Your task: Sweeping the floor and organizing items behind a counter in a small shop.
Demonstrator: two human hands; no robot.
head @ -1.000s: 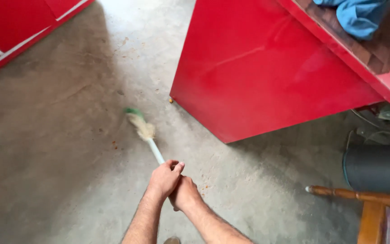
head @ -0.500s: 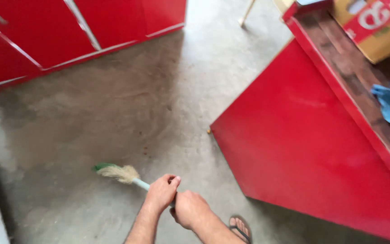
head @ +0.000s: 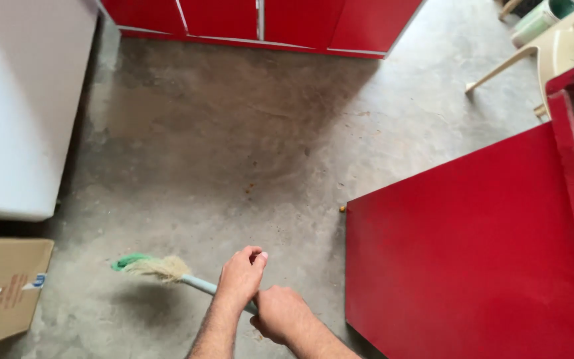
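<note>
Seen from above, two bare hands grip a broom over a grey concrete floor (head: 247,133). The left hand (head: 242,278) sits further along the pale handle (head: 197,284), its fingers (head: 255,256) curled shut around it. The right hand (head: 280,314) is just behind and touching the left, its fingers also wrapped closed on the handle's near end. The broom (head: 161,271) slants away to the left of the fingers, and its straw-coloured head with a green band (head: 127,261) rests on the floor, well out from the hands. Small brown specks of dirt (head: 250,187) lie on the floor beyond the fingers. To the right of the fingers stands a large red cabinet (head: 473,246), close by. Far ahead of the fingers runs a row of red cabinet doors (head: 260,20). Off to the left is a white appliance (head: 21,106), with a cardboard box (head: 4,292) below it. A pale plastic chair (head: 553,50) shows at the upper right.
</note>
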